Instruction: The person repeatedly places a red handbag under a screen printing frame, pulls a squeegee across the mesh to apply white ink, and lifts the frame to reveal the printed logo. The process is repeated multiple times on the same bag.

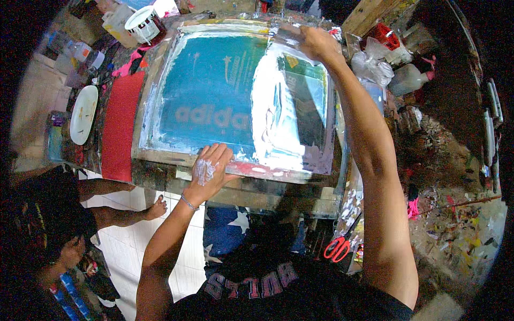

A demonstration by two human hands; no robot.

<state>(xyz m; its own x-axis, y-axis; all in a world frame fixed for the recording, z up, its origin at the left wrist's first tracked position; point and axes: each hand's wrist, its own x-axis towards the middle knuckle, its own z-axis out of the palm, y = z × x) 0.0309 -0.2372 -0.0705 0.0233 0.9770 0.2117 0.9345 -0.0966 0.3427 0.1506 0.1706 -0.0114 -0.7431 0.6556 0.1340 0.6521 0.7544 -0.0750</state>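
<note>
A screen printing frame lies on the table in front of me, its teal mesh showing pale lettering and small motifs. Thick white ink streaks down the mesh right of its middle, and a glossy reflection covers part of the right side. My left hand, smeared with white on its back, grips the frame's near bar, fingers over the top and thumb out to the side. At the far right corner, my right hand is closed around a greyish squeegee; its lower edge is hard to make out.
Left of the frame lie a red strip and a white oval dish. A paint tub stands far left; a plastic bag and bottle far right. Red-handled scissors are near right. Another person is lower left.
</note>
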